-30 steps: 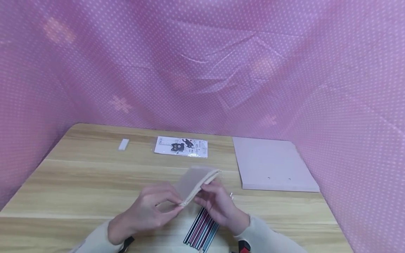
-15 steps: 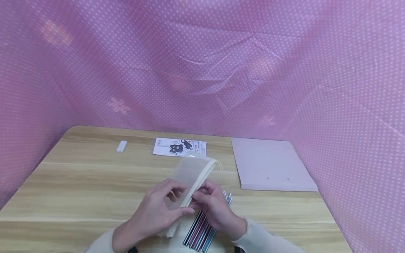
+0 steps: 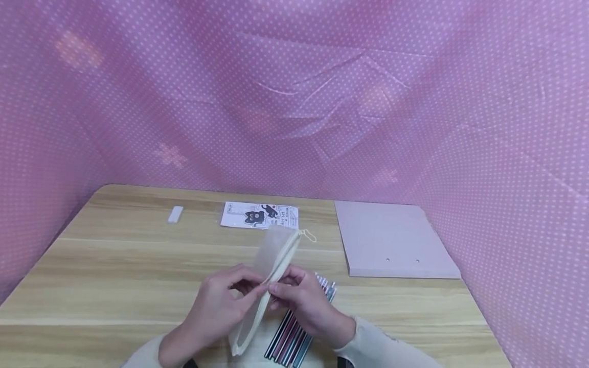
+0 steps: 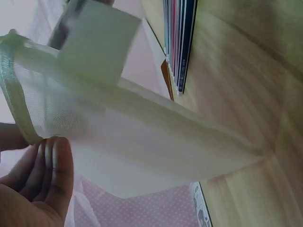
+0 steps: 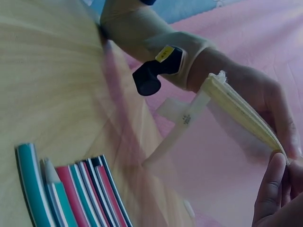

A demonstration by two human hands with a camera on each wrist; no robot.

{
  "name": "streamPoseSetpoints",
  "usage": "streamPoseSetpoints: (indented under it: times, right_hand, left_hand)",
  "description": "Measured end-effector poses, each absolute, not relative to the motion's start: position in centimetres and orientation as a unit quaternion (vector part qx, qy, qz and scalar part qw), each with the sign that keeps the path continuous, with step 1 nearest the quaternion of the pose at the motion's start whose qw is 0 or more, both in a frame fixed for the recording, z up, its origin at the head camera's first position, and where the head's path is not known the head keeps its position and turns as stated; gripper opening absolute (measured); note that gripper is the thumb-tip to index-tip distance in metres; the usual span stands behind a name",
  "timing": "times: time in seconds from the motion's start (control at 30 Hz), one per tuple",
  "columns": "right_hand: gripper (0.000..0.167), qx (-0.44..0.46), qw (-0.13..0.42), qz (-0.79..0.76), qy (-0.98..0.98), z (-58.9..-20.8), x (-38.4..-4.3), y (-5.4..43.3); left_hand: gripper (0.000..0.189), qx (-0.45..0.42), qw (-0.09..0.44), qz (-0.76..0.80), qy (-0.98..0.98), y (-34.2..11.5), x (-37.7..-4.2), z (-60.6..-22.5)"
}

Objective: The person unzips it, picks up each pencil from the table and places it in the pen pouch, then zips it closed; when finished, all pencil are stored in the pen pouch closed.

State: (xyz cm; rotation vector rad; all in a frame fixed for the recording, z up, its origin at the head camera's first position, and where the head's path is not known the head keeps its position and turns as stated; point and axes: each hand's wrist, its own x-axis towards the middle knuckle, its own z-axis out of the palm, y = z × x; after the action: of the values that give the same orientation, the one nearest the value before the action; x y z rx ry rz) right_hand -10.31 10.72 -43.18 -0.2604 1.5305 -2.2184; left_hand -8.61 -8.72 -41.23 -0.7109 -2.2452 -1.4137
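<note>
Both hands hold a sheer mesh zipper pouch [image 3: 267, 258] with cream edging, raised above the table and tilted. My left hand [image 3: 221, 304] pinches its zippered edge around the middle from the left. Opposite it, my right hand [image 3: 306, 304] pinches the same edge between thumb and fingers. A thin cord loop [image 3: 309, 235] hangs at the far end of the zipper. In the right wrist view the zipper edge [image 5: 244, 111] runs to the fingertips, and a small white label [image 5: 173, 109] sticks out from the pouch. Several striped pencils [image 3: 285, 341] lie beneath my right hand, partly hidden by it.
On the wooden table [image 3: 115, 276], a white block like an eraser [image 3: 175, 214] lies at back left. Behind the pouch is a ruler-set packet [image 3: 246, 215] with black cat drawings. A pale flat folder [image 3: 398, 240] with two holes lies right. Pink dotted cloth [image 3: 294, 102] surrounds the table.
The pouch has turned steeper, its near end swinging down toward me. My left hand has let go of the pouch's corner and now pinches the zippered edge midway, close to my right fingers.
</note>
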Motion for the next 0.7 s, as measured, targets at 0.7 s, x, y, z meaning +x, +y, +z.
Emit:
streamPoseSetpoints:
  times: [0.7]
  right_hand:
    - [0.014,-0.014,0.053,-0.739,0.672,-44.0,-15.2,13.6]
  left_hand:
    - [0.011,-0.206,0.369,-0.435,-0.795,-12.7,-11.8,-39.8]
